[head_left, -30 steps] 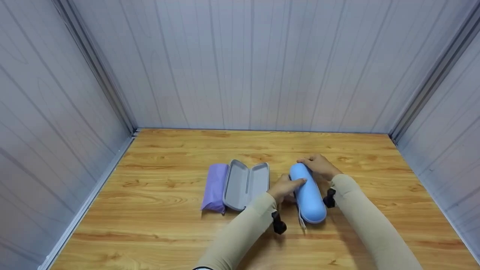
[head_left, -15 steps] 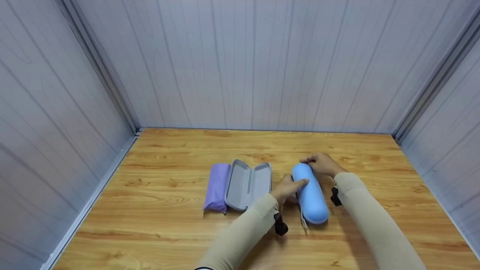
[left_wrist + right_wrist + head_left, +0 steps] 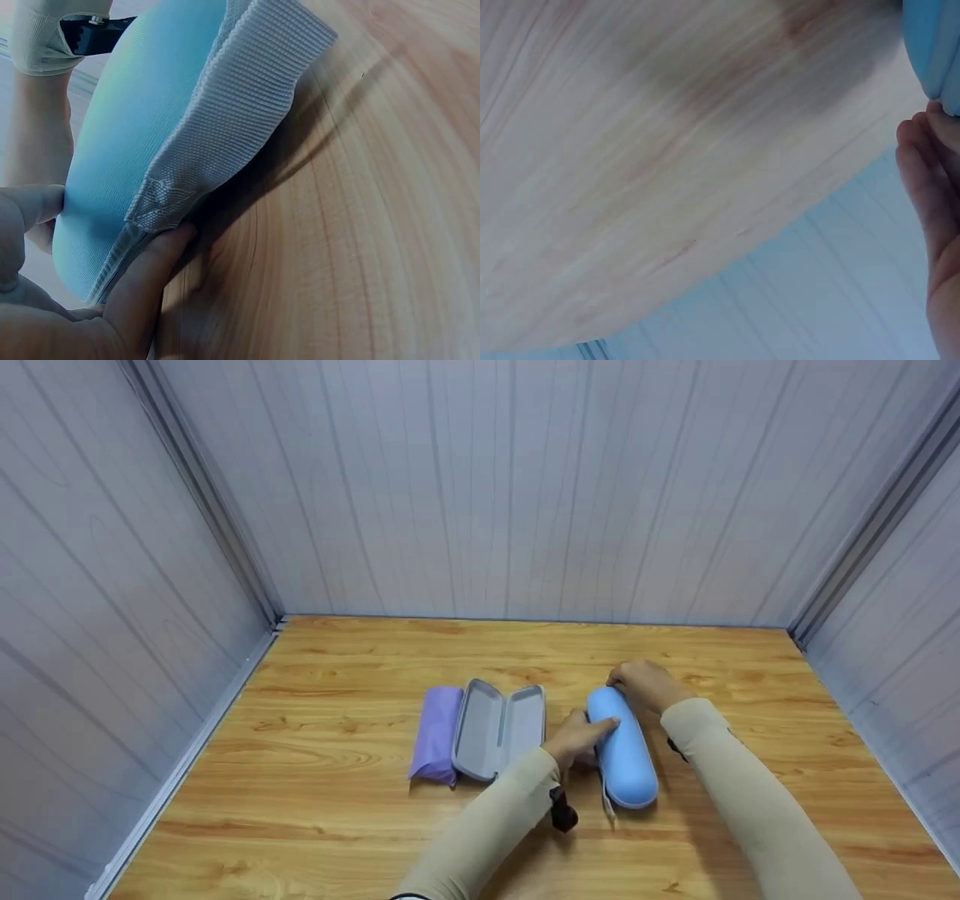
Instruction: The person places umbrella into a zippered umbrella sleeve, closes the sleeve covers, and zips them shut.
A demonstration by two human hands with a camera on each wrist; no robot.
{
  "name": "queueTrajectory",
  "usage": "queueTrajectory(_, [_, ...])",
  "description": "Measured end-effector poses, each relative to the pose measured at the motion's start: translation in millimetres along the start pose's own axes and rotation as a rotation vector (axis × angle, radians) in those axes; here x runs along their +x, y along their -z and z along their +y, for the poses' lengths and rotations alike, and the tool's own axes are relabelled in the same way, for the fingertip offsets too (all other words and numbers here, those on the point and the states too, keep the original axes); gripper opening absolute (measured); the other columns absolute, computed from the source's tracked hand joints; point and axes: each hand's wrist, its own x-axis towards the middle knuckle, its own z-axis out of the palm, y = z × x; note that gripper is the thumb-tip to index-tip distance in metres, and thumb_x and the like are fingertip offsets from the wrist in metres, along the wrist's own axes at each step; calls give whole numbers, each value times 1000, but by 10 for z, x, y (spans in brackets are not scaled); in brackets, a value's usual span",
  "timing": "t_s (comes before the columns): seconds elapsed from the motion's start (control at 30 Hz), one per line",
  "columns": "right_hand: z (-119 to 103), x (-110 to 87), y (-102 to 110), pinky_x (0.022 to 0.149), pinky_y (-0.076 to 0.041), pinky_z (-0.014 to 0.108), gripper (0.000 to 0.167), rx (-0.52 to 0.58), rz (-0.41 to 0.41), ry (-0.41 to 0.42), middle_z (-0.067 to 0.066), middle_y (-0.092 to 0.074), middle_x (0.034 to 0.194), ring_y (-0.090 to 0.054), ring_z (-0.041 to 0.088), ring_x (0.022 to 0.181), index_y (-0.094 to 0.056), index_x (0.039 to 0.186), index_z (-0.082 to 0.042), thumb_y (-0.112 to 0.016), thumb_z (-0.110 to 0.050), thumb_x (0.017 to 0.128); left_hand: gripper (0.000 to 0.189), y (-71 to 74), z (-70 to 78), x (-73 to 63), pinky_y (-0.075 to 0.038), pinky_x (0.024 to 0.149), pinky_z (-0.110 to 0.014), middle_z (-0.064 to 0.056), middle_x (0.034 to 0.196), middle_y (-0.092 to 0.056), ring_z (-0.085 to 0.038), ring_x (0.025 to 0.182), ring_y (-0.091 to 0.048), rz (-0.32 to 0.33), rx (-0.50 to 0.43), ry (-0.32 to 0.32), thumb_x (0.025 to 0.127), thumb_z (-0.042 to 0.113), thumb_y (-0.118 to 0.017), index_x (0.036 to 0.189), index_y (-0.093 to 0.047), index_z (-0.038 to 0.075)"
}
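Observation:
A blue hard-shell glasses case lies lengthwise on the table, its zipped seam and a grey fabric strap on the left side. My left hand grips it from that side, thumb on top and fingers low along the seam, as the left wrist view shows. At the far end, my right hand has thumb and fingertips pinched together right at the seam. In the right wrist view the fingertips meet the edge of the blue shell; any zipper pull between them is hidden.
Left of the hands, a grey hard case lies unfolded with its hollow inside up. A flat purple pouch sits against its left edge. The wooden table ends at a pale panelled wall.
My right hand's fingers have curled in at the far end of the blue case, and its wrist has turned over. The left hand keeps its grip. The whole view shifts slightly.

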Motion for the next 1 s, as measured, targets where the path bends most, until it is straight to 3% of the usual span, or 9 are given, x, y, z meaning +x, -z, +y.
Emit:
queueTrajectory(0.2, [-9,-54,-53,78,-58,44,11,15,-4,-87,18,-70,103,-68,34,94,-69,106,1,-62,-1,98,46,-1,-5,0,-57,81,-54,-15,115,-62,-34,107,-63,7,-7,-13,97,27,-68,133,-52,2])
queueTrajectory(0.4, [4,-103,-114,83,-54,49,13,204,-49,-209,20,-65,108,-63,38,101,-60,110,1,-49,-2,104,45,-17,3,-24,-57,78,-53,-16,112,-61,-34,104,-64,22,8,-20,97,27,-68,129,-52,0])
queueTrajectory(0.53, [46,-127,-168,87,-53,51,15,332,-35,-270,22,-65,109,-62,39,105,-60,111,2,-47,-3,105,44,-31,4,-35,-58,77,-53,-17,111,-61,-35,102,-65,39,22,-19,97,27,-68,128,-52,0])
queueTrajectory(0.63, [81,-157,-184,87,-53,50,16,410,-13,-314,20,-66,109,-63,37,104,-63,110,1,-50,-6,105,43,-39,3,-27,-58,75,-53,-17,109,-63,-35,100,-66,30,24,-30,96,27,-68,127,-54,0])
queueTrajectory(0.87, [143,-265,-186,71,-54,37,24,578,-13,-401,20,-67,109,-65,27,88,-65,116,2,-49,-12,106,54,-39,-2,-11,-57,78,-55,-18,115,-60,-36,103,-64,39,11,-23,95,29,-69,133,-48,-2])
queueTrajectory(1.0, [145,-319,-206,75,-54,39,24,607,1,-415,21,-66,113,-64,30,96,-63,119,1,-49,-15,106,54,-49,-4,-3,-57,78,-55,-19,116,-61,-37,105,-64,49,12,-12,95,29,-69,133,-48,-3])
